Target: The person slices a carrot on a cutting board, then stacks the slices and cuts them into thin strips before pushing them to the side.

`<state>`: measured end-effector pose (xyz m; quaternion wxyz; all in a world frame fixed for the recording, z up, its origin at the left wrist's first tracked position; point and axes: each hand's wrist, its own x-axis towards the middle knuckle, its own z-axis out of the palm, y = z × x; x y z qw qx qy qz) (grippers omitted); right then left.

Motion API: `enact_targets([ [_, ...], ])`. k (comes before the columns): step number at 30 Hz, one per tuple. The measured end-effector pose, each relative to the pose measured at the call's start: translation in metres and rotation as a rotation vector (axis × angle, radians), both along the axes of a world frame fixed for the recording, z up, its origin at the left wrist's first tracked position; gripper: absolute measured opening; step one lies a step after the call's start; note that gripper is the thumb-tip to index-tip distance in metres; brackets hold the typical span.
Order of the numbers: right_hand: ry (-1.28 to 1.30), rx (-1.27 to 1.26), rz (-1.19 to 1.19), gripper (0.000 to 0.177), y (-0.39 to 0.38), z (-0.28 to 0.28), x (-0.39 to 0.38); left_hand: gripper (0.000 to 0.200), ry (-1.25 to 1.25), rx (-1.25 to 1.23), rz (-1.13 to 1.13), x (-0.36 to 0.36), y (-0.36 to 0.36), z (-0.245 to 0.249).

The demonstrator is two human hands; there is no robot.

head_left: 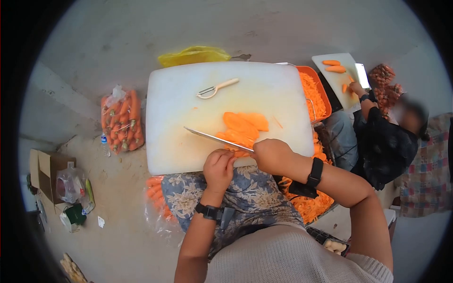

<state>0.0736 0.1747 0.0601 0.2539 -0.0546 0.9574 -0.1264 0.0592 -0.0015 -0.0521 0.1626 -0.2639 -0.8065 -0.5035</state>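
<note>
My right hand [273, 158] is closed round the handle of a knife [207, 136], whose blade points left across the cutting board. My left hand [220, 170] is at the board's near edge, its fingers curled together against the carrot slices [236, 152] just below the blade. Under and beyond the blade, wider flat carrot slices [243, 123] lie overlapping in a pile. Farther up on the white cutting board [174, 104] lies a cream-handled peeler [218, 88]. Small orange scraps are scattered about the board. The pieces under my left fingertips are partly hidden.
A bag of carrots [121, 122] stands left of the board, another carrot bag [158, 193] below it. An orange tub [325, 99] of shredded carrot stands to the right. Beyond it a co-worker [387, 141] sits by a smaller board [325, 74] with a cleaver [361, 75].
</note>
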Motion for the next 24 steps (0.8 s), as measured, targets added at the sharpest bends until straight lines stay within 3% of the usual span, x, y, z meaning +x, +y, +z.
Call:
enact_targets([
  [7, 0.252, -0.205, -0.227, 0.026, 0.009, -0.032, 0.017, 0.012, -0.004, -0.045, 0.033, 0.002, 0.001, -0.001],
  [16, 0.394, -0.071, -0.057, 0.031, 0.007, 0.007, 0.016, 0.011, 0.042, -0.026, 0.045, 0.000, 0.002, -0.004],
  [24, 0.267, -0.020, -0.014, 0.032, 0.008, 0.007, 0.029, 0.011, 0.036, -0.021, 0.054, 0.001, 0.001, -0.003],
])
